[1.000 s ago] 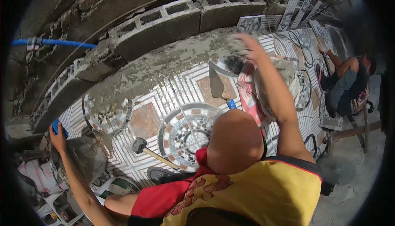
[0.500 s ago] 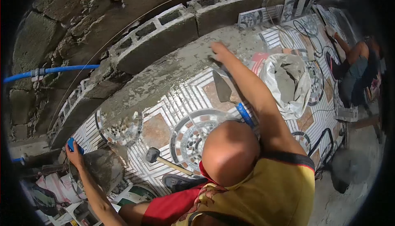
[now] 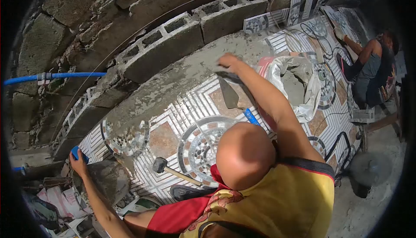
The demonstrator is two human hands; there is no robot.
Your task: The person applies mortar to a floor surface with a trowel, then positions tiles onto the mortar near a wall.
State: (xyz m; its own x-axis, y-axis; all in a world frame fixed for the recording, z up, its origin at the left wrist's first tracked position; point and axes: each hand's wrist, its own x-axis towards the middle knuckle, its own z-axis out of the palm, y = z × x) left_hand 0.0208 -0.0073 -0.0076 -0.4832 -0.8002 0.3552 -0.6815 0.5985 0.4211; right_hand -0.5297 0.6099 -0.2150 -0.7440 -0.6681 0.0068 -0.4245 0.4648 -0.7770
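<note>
My left hand (image 3: 78,165) is at the far left, its fingers closed round a small blue block (image 3: 76,153) near the low end of the hollow-block wall (image 3: 164,47). My right hand (image 3: 229,61) reaches out over wet grey mortar (image 3: 173,79) spread along the foot of that wall. Its fingers point down and are smeared and shaded, so I cannot tell what they hold. Just below it a trowel (image 3: 229,95) with a blue handle lies on the patterned tiles (image 3: 162,138). A mallet (image 3: 160,164) with a black head and pale handle rests nearer to me.
An open white sack (image 3: 299,82) of grey powder or mortar stands right of my right arm. Another person (image 3: 372,73) crouches at the far right. A blue pipe (image 3: 60,76) runs along the rough wall. Tile strips (image 3: 294,4) lean at the back, and cables (image 3: 318,32) lie across the floor.
My right hand has shifted slightly left and nearer over the mortar. The left hand stays on the blue block. The other person's head and shoulders now show more fully.
</note>
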